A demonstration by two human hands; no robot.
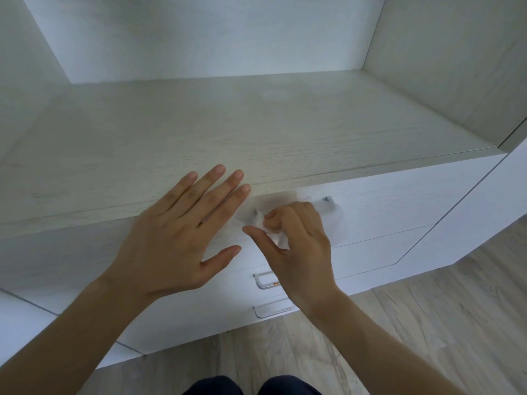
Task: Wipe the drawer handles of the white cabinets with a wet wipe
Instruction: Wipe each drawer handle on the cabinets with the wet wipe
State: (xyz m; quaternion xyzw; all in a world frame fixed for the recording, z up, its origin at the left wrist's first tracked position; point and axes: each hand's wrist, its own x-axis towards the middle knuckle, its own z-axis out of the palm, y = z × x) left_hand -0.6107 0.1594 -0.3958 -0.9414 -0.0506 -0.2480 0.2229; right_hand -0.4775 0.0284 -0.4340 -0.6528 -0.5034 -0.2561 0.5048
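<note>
My right hand (299, 246) pinches a crumpled white wet wipe (278, 236) against the top drawer's metal handle (328, 201), whose right end shows past my knuckles; its left end peeks out by my fingertips. My left hand (176, 238) hovers flat with fingers spread over the front edge of the white cabinet top (228, 132), holding nothing. Two more silver handles sit lower: the middle handle (263, 282) and the bottom handle (272, 308), both partly hidden by my right wrist.
The cabinet is a recessed niche with side walls left and right and a back wall (199, 38). A white panel (470, 223) juts out on the right. Pale wood floor (427, 323) lies below, and my dark-clothed knees (251, 386) show at the bottom edge.
</note>
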